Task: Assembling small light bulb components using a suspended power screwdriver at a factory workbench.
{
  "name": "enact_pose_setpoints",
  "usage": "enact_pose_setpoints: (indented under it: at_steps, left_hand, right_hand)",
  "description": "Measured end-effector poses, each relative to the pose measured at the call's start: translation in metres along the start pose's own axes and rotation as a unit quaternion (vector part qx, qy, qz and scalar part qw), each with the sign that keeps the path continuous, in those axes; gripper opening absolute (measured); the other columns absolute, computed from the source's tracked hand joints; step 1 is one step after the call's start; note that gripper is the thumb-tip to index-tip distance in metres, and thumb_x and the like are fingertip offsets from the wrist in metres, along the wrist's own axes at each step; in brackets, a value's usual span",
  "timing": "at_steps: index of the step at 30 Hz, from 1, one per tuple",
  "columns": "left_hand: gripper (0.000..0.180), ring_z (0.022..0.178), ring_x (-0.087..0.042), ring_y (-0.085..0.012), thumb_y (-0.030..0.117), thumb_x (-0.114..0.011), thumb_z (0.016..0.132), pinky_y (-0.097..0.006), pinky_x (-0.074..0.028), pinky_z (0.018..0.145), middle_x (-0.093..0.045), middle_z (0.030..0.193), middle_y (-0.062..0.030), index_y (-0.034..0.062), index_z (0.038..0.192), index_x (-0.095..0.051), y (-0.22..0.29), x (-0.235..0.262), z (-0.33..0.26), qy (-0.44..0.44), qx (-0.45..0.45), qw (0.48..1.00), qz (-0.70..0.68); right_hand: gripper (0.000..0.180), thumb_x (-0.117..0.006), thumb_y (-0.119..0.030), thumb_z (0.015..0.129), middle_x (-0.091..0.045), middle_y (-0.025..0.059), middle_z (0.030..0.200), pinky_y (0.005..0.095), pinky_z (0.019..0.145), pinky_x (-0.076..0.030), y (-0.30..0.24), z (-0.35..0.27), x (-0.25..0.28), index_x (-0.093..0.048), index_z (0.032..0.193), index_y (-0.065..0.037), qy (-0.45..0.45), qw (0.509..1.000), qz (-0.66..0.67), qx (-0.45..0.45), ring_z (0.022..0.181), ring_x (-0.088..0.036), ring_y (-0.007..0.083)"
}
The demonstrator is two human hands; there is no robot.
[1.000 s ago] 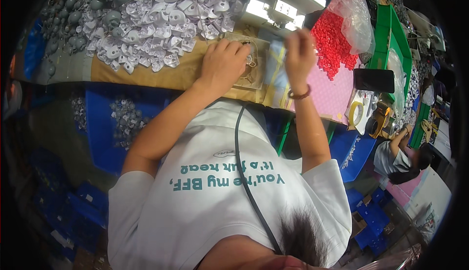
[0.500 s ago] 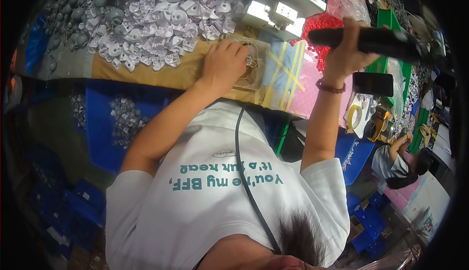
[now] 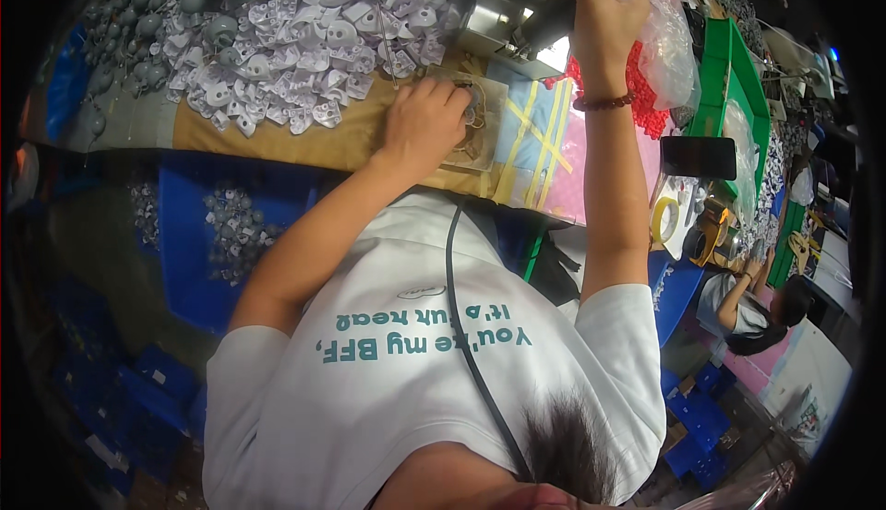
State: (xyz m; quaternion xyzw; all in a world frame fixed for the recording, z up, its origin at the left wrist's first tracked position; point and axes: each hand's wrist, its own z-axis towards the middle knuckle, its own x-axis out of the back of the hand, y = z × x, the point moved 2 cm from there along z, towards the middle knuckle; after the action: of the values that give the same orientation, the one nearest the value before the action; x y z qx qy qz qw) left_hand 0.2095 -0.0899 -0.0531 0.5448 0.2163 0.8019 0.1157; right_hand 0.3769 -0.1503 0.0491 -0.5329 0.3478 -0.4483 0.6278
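Note:
My left hand [image 3: 423, 122] lies with bent fingers closed at the left side of a clear plastic fixture [image 3: 494, 132]. A grey rounded part [image 3: 475, 104] shows in the fixture by my fingertips, with thin wires near it. What those fingers hold, if anything, is hidden. My right hand [image 3: 604, 12] is wrapped round a black electric screwdriver [image 3: 552, 21], raised at the far side of the bench. Its narrow end slants down to the front of a white box-shaped machine [image 3: 489, 25].
White plastic parts [image 3: 295, 48] and grey round parts [image 3: 138, 25] are heaped far left. Red pieces [image 3: 651, 122], a plastic bag [image 3: 669, 53], a green tray [image 3: 715, 76], a phone [image 3: 699, 156] and a tape roll [image 3: 666, 222] lie right. Another person [image 3: 752, 312] works farther right.
My right hand has moved left and away from me with the screwdriver, whose narrow end is now at the white machine. The left hand has stayed at the fixture.

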Motion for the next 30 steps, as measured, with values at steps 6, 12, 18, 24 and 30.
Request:
enact_pose_setpoints:
  at_steps: [6,12,18,24,30]
  left_hand:
    - [0.028,0.092,-0.058,-0.0226,0.015,-0.068,0.073,-0.039,-0.045,0.076,-0.061,0.091,-0.0028,0.0119,0.100,-0.063,-0.006,-0.004,-0.001,0.031,-0.021,0.999,-0.009]
    - [0.034,0.090,-0.059,-0.0260,0.018,-0.071,0.074,-0.040,-0.047,0.075,-0.060,0.091,-0.0053,0.0085,0.106,-0.063,-0.005,0.000,0.000,0.015,-0.008,1.000,-0.015]
    - [0.034,0.090,-0.058,-0.0259,0.017,-0.071,0.073,-0.040,-0.047,0.074,-0.059,0.093,-0.0052,0.0084,0.106,-0.063,-0.007,-0.003,-0.001,0.035,-0.014,0.999,-0.026]
    - [0.033,0.090,-0.058,-0.0266,0.016,-0.071,0.073,-0.041,-0.046,0.072,-0.058,0.094,-0.0054,0.0076,0.103,-0.060,-0.007,-0.001,-0.001,0.021,-0.013,0.999,-0.030]
    - [0.029,0.094,-0.057,-0.0242,0.013,-0.069,0.072,-0.041,-0.046,0.076,-0.057,0.093,-0.0029,0.0137,0.098,-0.058,-0.011,0.001,0.002,0.005,0.004,0.998,-0.060]
  right_hand:
    - [0.046,-0.069,-0.001,0.080,-0.065,0.0092,0.074,0.0291,0.064,-0.052,-0.007,-0.018,0.009,-0.047,0.118,0.008,-0.105,0.991,0.012,0.078,0.061,-0.063,0.0172]
    - [0.024,-0.072,0.006,0.078,-0.066,0.0052,0.075,0.0260,0.062,-0.052,0.001,-0.061,0.001,-0.057,0.096,0.003,-0.120,0.987,0.071,0.079,0.066,-0.063,0.0124]
    - [0.043,-0.066,0.010,0.081,-0.065,0.0105,0.077,0.0308,0.062,-0.054,0.006,-0.065,0.005,-0.044,0.118,0.005,-0.145,0.981,0.021,0.129,0.064,-0.064,0.0181]
    - [0.042,-0.063,0.012,0.081,-0.064,0.0107,0.077,0.0320,0.064,-0.055,0.009,-0.068,0.006,-0.042,0.116,0.002,-0.152,0.978,0.002,0.141,0.066,-0.064,0.0192]
    - [0.045,-0.059,0.015,0.079,-0.062,0.0109,0.077,0.0372,0.075,-0.055,0.014,-0.078,0.008,-0.039,0.116,-0.001,-0.231,0.961,-0.010,0.149,0.074,-0.064,0.0232]
